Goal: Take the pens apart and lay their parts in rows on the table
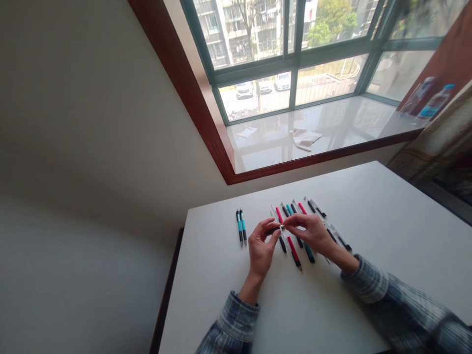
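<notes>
My left hand (262, 248) pinches a small black pen part (272, 230) between thumb and fingers. At its right end, my right hand (308, 231) closes its fingertips on a small piece too tiny to make out. Both hands are above rows of pen parts on the white table (221, 295). Below them lies a red and black pen piece (294, 251), with a dark teal piece (309, 253) to its right. Two blue and black pens (241, 227) lie side by side left of my left hand.
Behind the table a window sill (269, 152) holds a crumpled cloth (306, 138) and a flat white paper (247, 132). A plastic bottle (435, 104) stands at its right end, near a curtain (438, 132). A wall is on the left.
</notes>
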`<state>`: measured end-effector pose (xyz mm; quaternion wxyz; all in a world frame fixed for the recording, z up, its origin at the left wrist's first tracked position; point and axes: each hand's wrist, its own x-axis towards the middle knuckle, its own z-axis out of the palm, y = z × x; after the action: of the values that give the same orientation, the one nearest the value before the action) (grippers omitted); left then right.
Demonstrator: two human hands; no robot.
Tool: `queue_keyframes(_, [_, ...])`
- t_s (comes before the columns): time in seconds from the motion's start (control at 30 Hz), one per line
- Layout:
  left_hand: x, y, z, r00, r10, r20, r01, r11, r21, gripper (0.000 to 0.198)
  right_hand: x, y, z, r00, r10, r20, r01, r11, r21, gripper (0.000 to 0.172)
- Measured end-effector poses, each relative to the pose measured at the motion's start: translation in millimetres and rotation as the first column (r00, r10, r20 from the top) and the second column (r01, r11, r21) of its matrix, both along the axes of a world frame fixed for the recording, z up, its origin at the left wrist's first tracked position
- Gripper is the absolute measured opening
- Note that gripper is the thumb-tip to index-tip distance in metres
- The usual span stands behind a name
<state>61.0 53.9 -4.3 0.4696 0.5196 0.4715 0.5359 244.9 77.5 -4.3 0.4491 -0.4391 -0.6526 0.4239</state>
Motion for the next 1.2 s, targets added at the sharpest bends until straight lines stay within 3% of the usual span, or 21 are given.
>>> queue_keyframes(0.4, [-1.5,0.8,-1.8,0.996,-0.017,0.082,0.024,0.997,-0.076,0.037,1.2,-0.5,-0.5,1.0,0.009,0.019,-0.009,1.0,-0.002,0.018])
queue_keyframes(1.2, [0.0,2.4,-1.9,0.998,-0.017,0.059,0.018,0.999,-0.028,0.035,6.1,2.0,-3.5,0.983,-0.028,0.184,0.004,0.991,0.131,0.02])
